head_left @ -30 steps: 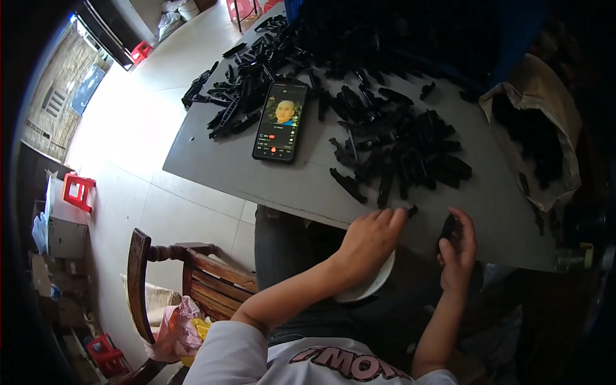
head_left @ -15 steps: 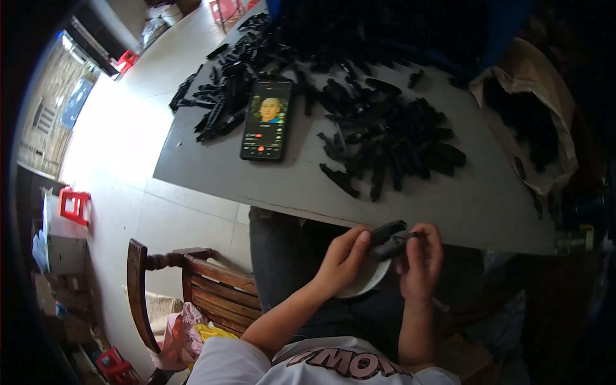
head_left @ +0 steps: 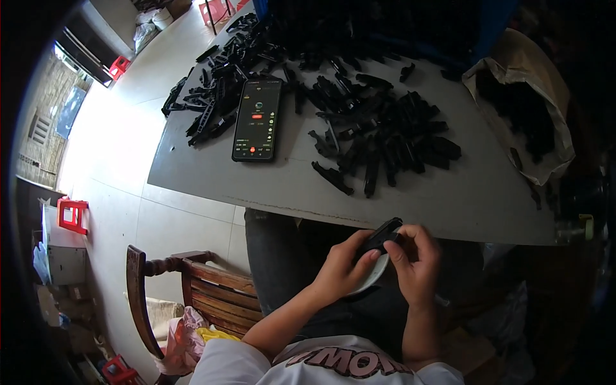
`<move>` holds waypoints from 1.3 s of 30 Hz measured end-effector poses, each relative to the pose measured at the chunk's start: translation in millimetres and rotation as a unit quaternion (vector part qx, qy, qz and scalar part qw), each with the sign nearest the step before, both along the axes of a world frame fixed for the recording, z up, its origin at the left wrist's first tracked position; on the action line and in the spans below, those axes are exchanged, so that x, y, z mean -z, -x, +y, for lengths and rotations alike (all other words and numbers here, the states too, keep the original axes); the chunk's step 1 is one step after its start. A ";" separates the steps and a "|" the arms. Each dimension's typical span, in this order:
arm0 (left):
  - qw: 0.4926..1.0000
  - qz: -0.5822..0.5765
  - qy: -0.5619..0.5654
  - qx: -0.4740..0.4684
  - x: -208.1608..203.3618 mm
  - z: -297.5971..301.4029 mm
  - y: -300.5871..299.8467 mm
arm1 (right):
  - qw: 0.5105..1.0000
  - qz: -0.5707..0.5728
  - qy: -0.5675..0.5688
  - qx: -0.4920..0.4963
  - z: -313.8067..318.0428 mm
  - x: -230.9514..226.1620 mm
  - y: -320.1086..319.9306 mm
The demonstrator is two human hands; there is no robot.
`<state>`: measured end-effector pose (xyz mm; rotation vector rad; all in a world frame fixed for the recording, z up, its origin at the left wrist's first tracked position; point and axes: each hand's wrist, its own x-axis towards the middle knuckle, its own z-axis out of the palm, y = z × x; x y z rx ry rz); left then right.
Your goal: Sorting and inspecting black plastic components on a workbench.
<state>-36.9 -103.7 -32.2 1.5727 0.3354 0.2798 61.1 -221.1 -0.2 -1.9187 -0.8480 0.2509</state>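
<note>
Over my lap, just off the table's near edge, my left hand [head_left: 341,264] is closed round a long black plastic part [head_left: 385,232]. From the right, my right hand [head_left: 418,262] pinches at the same part's end with thumb and forefinger. Whether a second small piece sits between the fingers is hidden. Below both hands, a white bowl [head_left: 374,277] shows only in part, and its contents are out of sight. A loose pile of similar black parts [head_left: 398,138] lies on the grey table [head_left: 269,189] beyond my hands.
Left of the pile lies a phone [head_left: 256,122] with a lit screen. More black parts [head_left: 218,96] spread at the table's far left, near a blue container [head_left: 497,32]. At right stands an open paper sack [head_left: 553,102] holding dark pieces. A wooden chair [head_left: 221,285] is at my left.
My right hand has moved in against the black part, with its thumb now pressed near its end. The part has tilted more upright. The phone's screen shows a different picture.
</note>
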 end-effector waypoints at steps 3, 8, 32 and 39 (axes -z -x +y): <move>0.998 0.023 0.049 0.032 -13.2 4.3 2.2 | 0.987 0.004 -0.117 0.112 20.1 -11.0 9.0; 0.998 -0.025 -0.059 0.015 -11.5 5.2 2.5 | 0.895 0.355 -0.267 -0.026 15.3 15.0 8.7; 0.966 0.005 -0.238 -0.102 -18.5 65.3 2.5 | 0.956 0.247 -0.080 0.135 -18.0 -1.3 -87.0; 0.991 0.048 0.126 -0.011 -14.8 33.1 -2.1 | 0.984 0.010 -0.060 -0.165 7.0 -23.0 -23.6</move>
